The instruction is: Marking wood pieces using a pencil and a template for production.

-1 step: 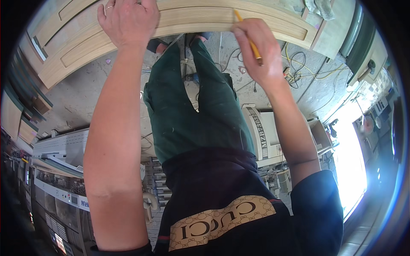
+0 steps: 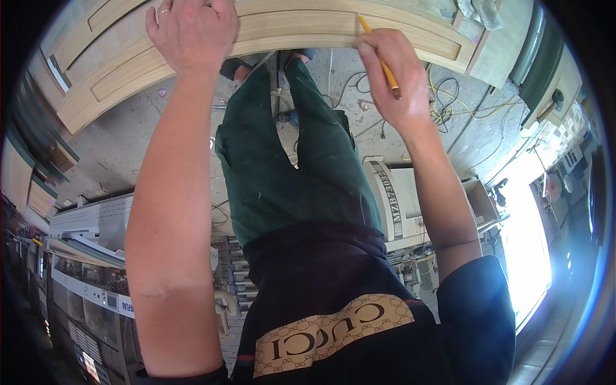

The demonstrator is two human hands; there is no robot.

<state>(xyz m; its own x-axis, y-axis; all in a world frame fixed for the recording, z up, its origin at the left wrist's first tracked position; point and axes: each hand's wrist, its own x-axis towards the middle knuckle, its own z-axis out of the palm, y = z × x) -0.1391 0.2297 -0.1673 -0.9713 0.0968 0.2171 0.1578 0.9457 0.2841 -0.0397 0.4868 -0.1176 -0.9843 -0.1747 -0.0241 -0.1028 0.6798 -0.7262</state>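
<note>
A pale wooden panel [image 2: 295, 29] with routed grooves, like a cabinet door, runs across the top of the view. My left hand [image 2: 194, 35] rests on it with its fingers apart, wearing a ring; some fingertips are cut off by the upper frame edge. At the panel's near edge, right of centre, my right hand [image 2: 398, 70] is closed around a yellow pencil [image 2: 388, 74]. The pencil slants, its far end over the panel and its darker end toward my wrist. Whether the far end touches the wood, I cannot tell.
More wooden panels [image 2: 90, 38] lie beyond at the left. A pale glove or cloth [image 2: 481, 13] sits at the top right. Cables [image 2: 449, 102] tangle on the concrete floor below. Dark green pieces [image 2: 542, 54] stand at the right, and a white machine [image 2: 90, 221] is at lower left.
My right hand has shifted slightly to the right along the panel's edge, carrying the pencil. The left hand and the panel have stayed in place.
</note>
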